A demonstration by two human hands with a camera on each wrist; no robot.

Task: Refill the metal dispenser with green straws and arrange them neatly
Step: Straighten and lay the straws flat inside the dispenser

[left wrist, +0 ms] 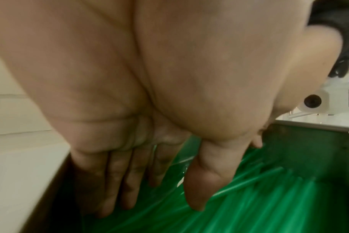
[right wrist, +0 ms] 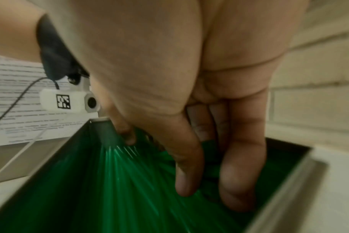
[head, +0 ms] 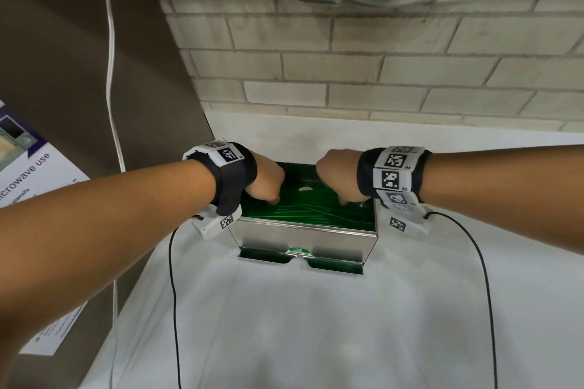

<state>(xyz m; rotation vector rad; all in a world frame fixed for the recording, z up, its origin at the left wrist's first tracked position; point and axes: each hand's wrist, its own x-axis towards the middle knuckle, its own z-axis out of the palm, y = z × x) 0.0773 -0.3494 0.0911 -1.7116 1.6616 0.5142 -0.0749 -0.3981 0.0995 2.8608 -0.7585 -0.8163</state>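
A shiny metal dispenser [head: 303, 235] stands on the counter with its top open, filled with green straws [head: 303, 208] lying mostly lengthwise, a few crossed. My left hand [head: 265, 180] reaches down into its left end and my right hand [head: 338, 180] into its right end. In the left wrist view the left hand [left wrist: 153, 197] has straight fingers and thumb pointing down onto the straws [left wrist: 269, 205], close to the inner wall [left wrist: 309, 141]. In the right wrist view the right hand [right wrist: 209, 197] also touches the straws [right wrist: 119, 189] with straight fingers, beside the rim [right wrist: 289, 181]. Neither hand grips anything.
The dispenser sits on a white cloth-covered counter [head: 316, 325] against a pale brick wall [head: 347, 66]. Its front slot [head: 300, 257] shows green straws. A printed microwave notice [head: 38, 174] and a white cable [head: 110, 41] hang at the left. Black wrist-camera cables [head: 172, 278] trail down.
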